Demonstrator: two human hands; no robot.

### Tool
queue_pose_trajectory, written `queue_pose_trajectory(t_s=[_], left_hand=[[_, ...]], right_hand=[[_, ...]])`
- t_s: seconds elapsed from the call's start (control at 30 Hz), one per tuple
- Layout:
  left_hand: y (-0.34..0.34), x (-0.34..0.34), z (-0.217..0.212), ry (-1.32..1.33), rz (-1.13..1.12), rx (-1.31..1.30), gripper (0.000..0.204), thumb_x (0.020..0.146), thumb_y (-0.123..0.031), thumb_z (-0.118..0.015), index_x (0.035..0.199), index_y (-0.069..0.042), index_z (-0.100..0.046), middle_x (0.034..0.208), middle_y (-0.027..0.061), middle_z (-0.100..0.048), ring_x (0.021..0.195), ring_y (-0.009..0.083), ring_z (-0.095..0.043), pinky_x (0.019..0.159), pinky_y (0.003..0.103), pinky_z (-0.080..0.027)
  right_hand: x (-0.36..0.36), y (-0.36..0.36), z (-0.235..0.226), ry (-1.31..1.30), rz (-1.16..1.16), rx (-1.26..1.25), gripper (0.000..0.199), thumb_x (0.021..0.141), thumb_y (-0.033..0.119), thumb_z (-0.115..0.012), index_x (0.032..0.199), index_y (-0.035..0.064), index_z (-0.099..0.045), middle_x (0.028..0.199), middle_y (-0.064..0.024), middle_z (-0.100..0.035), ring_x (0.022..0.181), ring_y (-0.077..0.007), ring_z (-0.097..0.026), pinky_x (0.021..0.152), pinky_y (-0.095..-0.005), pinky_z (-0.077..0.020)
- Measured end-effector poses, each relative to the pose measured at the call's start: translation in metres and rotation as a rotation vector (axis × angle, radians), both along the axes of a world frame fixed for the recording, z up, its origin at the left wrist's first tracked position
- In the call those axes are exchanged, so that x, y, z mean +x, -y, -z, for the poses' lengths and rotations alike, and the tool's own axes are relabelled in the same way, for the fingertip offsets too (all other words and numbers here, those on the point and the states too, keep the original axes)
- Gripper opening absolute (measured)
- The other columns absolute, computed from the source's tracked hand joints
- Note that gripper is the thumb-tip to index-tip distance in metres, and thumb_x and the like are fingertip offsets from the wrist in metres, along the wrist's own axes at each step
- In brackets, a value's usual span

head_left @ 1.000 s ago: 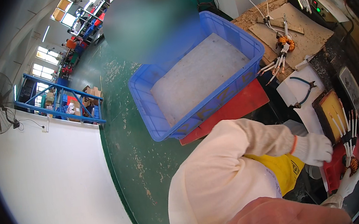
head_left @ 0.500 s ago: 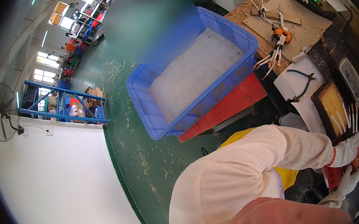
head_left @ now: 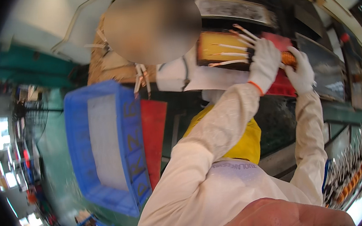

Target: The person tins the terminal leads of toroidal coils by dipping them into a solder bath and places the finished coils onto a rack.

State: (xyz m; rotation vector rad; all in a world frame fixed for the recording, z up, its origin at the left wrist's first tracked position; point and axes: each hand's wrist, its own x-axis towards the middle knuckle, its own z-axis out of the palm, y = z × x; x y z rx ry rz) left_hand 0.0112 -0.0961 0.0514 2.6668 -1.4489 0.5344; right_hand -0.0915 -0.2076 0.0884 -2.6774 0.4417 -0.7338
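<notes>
A coil wound with orange copper wire [head_left: 289, 59] is between my two gloved hands at the bench. My right hand [head_left: 302, 74] is closed round the side of the coil. My left hand [head_left: 265, 61], with an orange band at its glove cuff, is closed beside the coil on white-sleeved leads [head_left: 233, 55]. These leads fan out to the left with bare copper ends, over a block with a yellow top [head_left: 214, 44]. My left fingertips are partly hidden. A red surface [head_left: 280, 85] lies beneath the hands.
A large blue crate [head_left: 134, 161] stands at left, beside a red board [head_left: 155, 137]. More copper-ended leads [head_left: 142, 79] hang over the bench at upper left. Pliers [head_left: 185, 75] lie on white sheeting. Many orange coils [head_left: 353, 183] are lined up at lower right. A blurred patch hides part of the bench.
My view has swung round to the right, bringing the bench and both hands toward the upper middle. The coil stays between my hands, and the row of coils at right has come into view.
</notes>
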Motion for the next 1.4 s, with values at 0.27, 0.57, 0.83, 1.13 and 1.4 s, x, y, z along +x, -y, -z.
queue_pose_trajectory(t_s=[0.27, 0.57, 0.83, 1.13, 1.4], left_hand=[[-0.001, 0.003, 0.005, 0.119, 0.093, -0.090, 0.032, 0.087, -0.019, -0.056, 0.117, -0.005, -0.057, 0.118, 0.0162, -0.054, 0.112, 0.0347, -0.049, 0.100, 0.048, -0.036], [0.004, 0.014, 0.017, 0.130, 0.135, -0.222, 0.023, 0.086, -0.020, -0.058, 0.106, -0.010, -0.060, 0.109, 0.0121, -0.058, 0.103, 0.0308, -0.052, 0.089, 0.043, -0.041], [0.004, 0.020, 0.016, 0.093, 0.147, -0.239, 0.017, 0.083, -0.020, -0.061, 0.096, -0.011, -0.060, 0.096, 0.0086, -0.059, 0.092, 0.0269, -0.055, 0.078, 0.038, -0.044], [0.010, 0.023, 0.020, 0.003, 0.158, -0.259, 0.017, 0.083, -0.019, -0.062, 0.097, -0.009, -0.060, 0.094, 0.0097, -0.059, 0.089, 0.0271, -0.057, 0.077, 0.039, -0.045], [0.003, 0.027, 0.014, 0.019, 0.224, -0.192, 0.020, 0.083, -0.019, -0.061, 0.099, -0.007, -0.060, 0.096, 0.0106, -0.059, 0.090, 0.0279, -0.058, 0.079, 0.040, -0.046]], right_hand=[[-0.006, 0.004, -0.009, -0.090, 0.070, -0.017, 0.052, 0.075, 0.010, -0.066, 0.125, 0.0199, -0.059, 0.111, -0.0118, -0.062, 0.100, -0.0349, -0.063, 0.085, -0.0414, -0.0524], [0.000, 0.008, -0.010, -0.131, 0.069, -0.006, 0.052, 0.076, 0.012, -0.066, 0.126, 0.0205, -0.058, 0.111, -0.0119, -0.062, 0.100, -0.0349, -0.064, 0.086, -0.0416, -0.0522], [0.005, 0.007, -0.016, -0.185, 0.079, 0.015, 0.052, 0.076, 0.013, -0.066, 0.127, 0.0215, -0.058, 0.108, -0.0122, -0.061, 0.100, -0.0351, -0.063, 0.086, -0.0421, -0.0517], [0.010, 0.007, -0.024, -0.213, 0.068, -0.040, 0.050, 0.077, 0.013, -0.066, 0.125, 0.0222, -0.058, 0.106, -0.0126, -0.061, 0.097, -0.0358, -0.063, 0.084, -0.0430, -0.0517], [0.009, 0.006, -0.023, -0.235, 0.066, -0.043, 0.051, 0.077, 0.013, -0.066, 0.126, 0.0219, -0.058, 0.108, -0.0127, -0.061, 0.098, -0.0357, -0.064, 0.085, -0.0425, -0.0519]])
